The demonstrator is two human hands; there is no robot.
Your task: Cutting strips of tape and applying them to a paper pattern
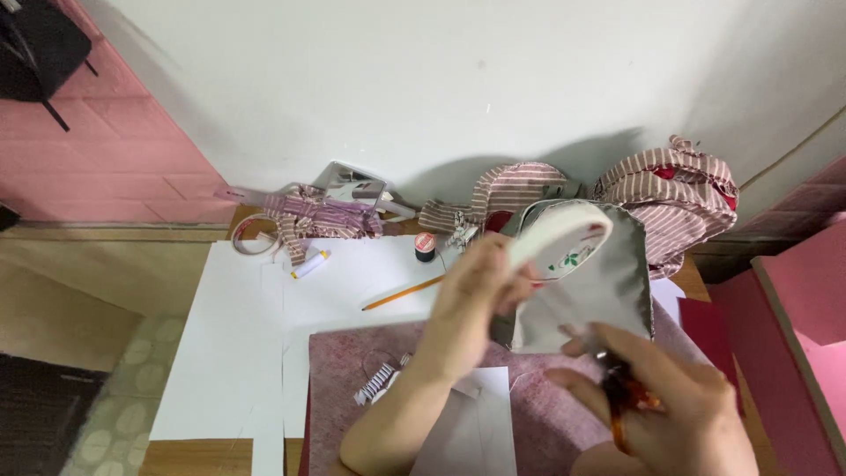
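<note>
Over the desk (238, 353), above the mauve felt sheet (344, 361), I have my left hand (471, 295) closed on a white roll of tape (557, 236), lifted in front of the grey fabric piece (608, 282), while my right hand (679, 405) is clenched around orange-handled scissors (621, 397). To do this well, I judge I should keep the roll steady, draw the tape out taut and keep the blades away from the fabric and my fingers. A pencil (401, 293) and thread spool (425, 246) lie well apart on the white paper (229, 326).

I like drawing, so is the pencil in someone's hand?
No, the pencil lies alone on the white paper, apart from the left hand, which holds a roll of tape.
</note>
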